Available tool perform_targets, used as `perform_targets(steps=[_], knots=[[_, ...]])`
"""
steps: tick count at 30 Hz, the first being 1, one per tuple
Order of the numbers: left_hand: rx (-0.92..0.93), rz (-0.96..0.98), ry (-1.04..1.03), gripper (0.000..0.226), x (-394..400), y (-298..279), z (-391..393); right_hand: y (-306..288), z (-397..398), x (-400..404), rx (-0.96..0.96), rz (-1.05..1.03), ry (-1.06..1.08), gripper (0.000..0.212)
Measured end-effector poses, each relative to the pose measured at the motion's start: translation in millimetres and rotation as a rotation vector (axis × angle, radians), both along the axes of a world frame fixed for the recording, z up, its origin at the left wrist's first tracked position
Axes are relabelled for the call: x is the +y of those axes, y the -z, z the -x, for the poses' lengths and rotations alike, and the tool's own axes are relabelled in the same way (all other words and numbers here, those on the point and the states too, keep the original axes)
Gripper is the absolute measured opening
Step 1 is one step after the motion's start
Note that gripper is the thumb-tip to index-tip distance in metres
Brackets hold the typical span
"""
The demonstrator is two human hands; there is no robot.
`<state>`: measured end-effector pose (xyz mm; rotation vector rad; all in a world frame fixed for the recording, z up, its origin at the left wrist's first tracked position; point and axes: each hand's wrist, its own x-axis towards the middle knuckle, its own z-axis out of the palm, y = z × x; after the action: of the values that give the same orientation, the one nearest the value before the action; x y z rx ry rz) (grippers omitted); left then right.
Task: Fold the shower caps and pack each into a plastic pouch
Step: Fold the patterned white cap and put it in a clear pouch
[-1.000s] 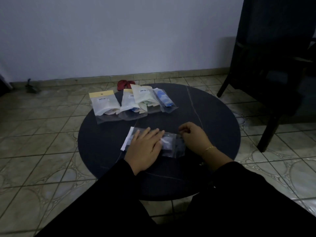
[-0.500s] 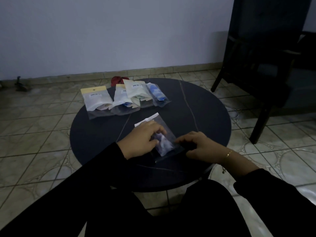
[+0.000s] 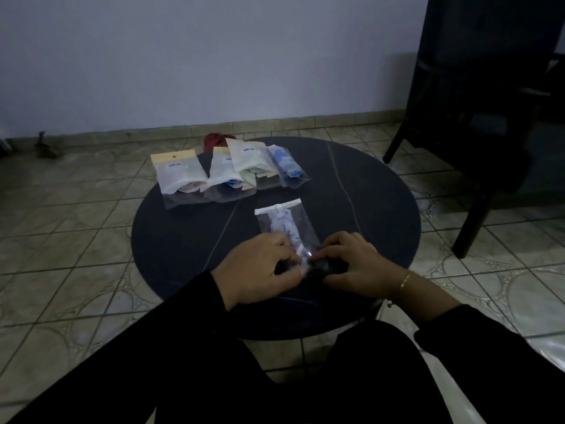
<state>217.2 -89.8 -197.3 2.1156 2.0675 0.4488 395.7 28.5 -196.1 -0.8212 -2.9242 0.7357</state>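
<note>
A clear plastic pouch (image 3: 286, 223) lies lengthwise on the round dark table (image 3: 183, 240), its white strip end pointing away from me. Inside it is a folded white shower cap with blue print (image 3: 287, 228). My left hand (image 3: 260, 267) and my right hand (image 3: 351, 261) both pinch the pouch's near end, fingertips almost touching. That near end is hidden under my fingers. At the table's far side lie several packed pouches (image 3: 180, 175) in a row, one with a blue cap (image 3: 286, 162).
A red cloth item (image 3: 218, 139) sits behind the packed pouches at the table's far edge. A dark chair (image 3: 477, 117) stands to the right on the tiled floor. A small dark object (image 3: 46, 148) lies by the wall at left.
The pouch has been turned from lying crosswise to pointing away from me. My left hand moved off its top to its near end, where both hands now pinch it.
</note>
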Motion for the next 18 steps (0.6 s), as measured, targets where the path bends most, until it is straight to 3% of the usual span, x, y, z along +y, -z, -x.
perform_targets(steps=[4, 12, 16, 18], knots=[[0.123, -0.003, -0.039, 0.078, -5, 5, -5, 1, 4, 1, 0.028, -0.012, 0.011, 0.033], [-0.066, -0.204, -0.093, 0.048, -5, 31, -3, 8, 13, 7, 0.103, 0.021, 0.098, 0.026], [-0.149, -0.311, -0.159, 0.038, -1, 41, -5, 10, 17, 6, 0.127, 0.037, 0.148, 0.013], [-0.186, -0.313, -0.189, 0.026, 0, 42, -5, 11, 18, 4, 0.111, 0.010, 0.168, 0.020]])
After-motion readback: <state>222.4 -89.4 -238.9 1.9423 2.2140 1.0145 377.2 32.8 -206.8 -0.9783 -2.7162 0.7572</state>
